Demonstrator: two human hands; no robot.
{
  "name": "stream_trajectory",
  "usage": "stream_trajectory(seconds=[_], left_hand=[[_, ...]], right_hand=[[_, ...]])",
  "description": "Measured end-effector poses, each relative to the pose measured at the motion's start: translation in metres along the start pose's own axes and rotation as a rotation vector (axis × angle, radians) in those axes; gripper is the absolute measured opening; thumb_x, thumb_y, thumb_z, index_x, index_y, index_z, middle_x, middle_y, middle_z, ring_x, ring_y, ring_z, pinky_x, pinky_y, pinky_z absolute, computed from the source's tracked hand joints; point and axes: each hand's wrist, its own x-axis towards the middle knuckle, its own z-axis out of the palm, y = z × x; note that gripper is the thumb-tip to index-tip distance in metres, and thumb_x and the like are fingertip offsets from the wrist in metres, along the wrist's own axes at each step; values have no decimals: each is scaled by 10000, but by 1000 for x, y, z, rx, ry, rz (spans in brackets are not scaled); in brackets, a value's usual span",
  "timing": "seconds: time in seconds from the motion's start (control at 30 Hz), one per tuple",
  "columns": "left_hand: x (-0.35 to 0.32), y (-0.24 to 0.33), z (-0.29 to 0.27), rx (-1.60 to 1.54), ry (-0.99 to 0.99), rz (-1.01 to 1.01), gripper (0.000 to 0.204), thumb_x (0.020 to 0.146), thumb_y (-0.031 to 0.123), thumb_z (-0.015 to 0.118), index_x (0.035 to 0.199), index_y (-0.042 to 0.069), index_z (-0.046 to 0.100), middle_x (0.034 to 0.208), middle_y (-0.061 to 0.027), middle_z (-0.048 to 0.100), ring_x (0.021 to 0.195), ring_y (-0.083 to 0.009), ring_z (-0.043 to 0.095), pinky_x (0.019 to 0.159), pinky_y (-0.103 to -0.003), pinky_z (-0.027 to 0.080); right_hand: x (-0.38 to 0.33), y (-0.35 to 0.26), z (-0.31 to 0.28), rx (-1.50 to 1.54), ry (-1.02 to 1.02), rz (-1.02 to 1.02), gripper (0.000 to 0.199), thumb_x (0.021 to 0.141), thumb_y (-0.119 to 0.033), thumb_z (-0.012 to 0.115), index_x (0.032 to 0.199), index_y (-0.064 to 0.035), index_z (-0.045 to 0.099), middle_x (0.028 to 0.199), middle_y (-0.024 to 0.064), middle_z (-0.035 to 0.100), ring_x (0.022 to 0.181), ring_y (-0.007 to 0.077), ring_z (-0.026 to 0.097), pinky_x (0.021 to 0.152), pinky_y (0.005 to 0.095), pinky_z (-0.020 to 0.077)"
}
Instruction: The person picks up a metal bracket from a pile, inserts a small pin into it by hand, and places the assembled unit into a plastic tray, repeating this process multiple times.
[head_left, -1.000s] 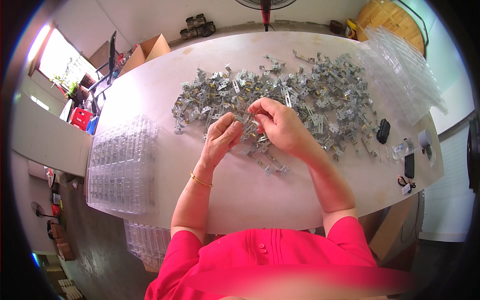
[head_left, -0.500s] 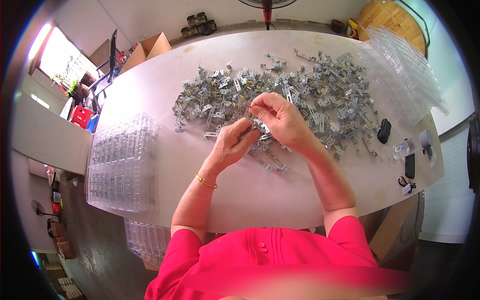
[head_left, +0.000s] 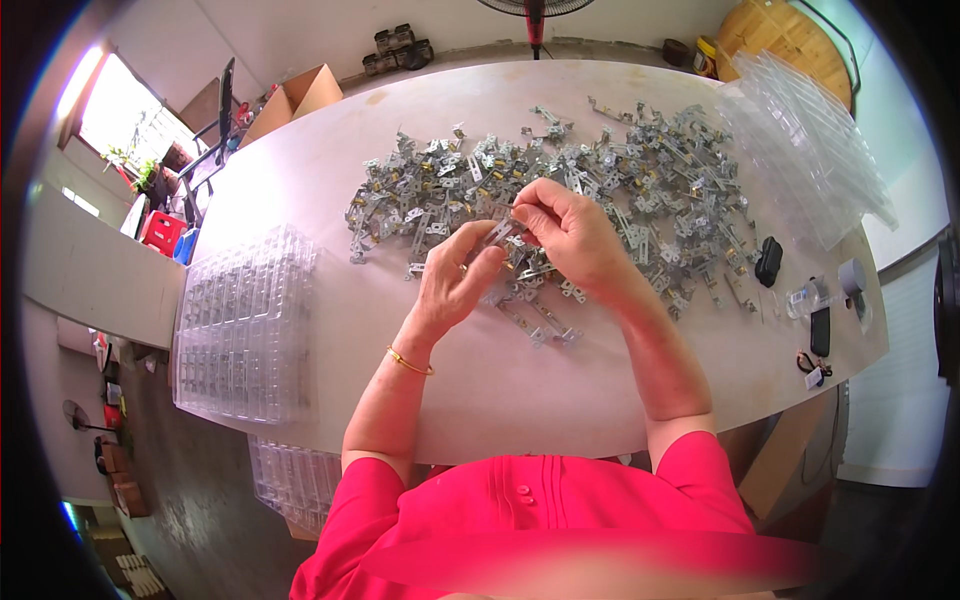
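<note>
2 hands, left hand (head_left: pixel 455 285) and right hand (head_left: pixel 570 235), each grip clamped on 1 metal bracket (head_left: pixel 503 233) between them, above bracket pile (head_left: pixel 640 190)

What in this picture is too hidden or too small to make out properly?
- Metal part between the left hand and right hand, head view: fingers cover most of it, so its shape is unclear.
- Heap of metal pieces: too small and tangled to tell apart.
- Lower stack of clear trays: the table edge hides most of it.
- Small dark items: too small to identify.
</note>
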Motion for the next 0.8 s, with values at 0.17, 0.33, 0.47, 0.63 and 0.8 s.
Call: stream_trajectory(seconds=[0.17, 0.33, 0.47, 0.63, 0.8], left_hand=[[3, 0, -14, -310, -176, -179, 373, 1012, 252, 511, 1218, -23, 656, 939, -65, 712, 873, -111, 624, 791, -290, 496], [1, -2, -6, -483, -197, -222, 321, 1030, 184, 524, 1230, -38, 640, 957, -65, 701, 877, -126, 640, 816, -290, 524], [2, -5, 1, -435, -9, -260, 262, 1040, 98, 543, 1256, -39, 603, 965, -65, 691, 856, -119, 638, 796, -272, 532], [0, -12, 3, -389, 43, -237, 275, 1043, 103, 576, 1285, -28, 579, 992, -52, 682, 850, -104, 630, 785, -265, 529], [1, -14, 5, -355, 63, -246, 284, 1026, 97, 621, 1282, -18, 580, 1000, -35, 672, 849, -93, 624, 779, -255, 527]], right_hand=[[1, -9, -4, 27, 65, 8, 102, 1013, -123, 627, 992, -23, 633, 768, 81, 661, 705, 126, 614, 659, 305, 504], [3, -5, -4, -235, 221, -283, 88, 979, -121, 662, 1005, -39, 649, 816, 110, 695, 728, 208, 667, 661, 333, 513], [-1, -15, -2, -374, 341, -331, 80, 955, -133, 680, 991, -64, 661, 825, 133, 706, 713, 273, 687, 629, 376, 513], [-10, -24, 6, -434, 148, -147, 99, 963, -197, 642, 951, -100, 647, 765, 145, 694, 676, 339, 687, 573, 447, 507], [-9, -26, 4, -507, 103, -101, 131, 973, -211, 617, 938, -85, 632, 759, 144, 693, 693, 352, 687, 588, 462, 513]])
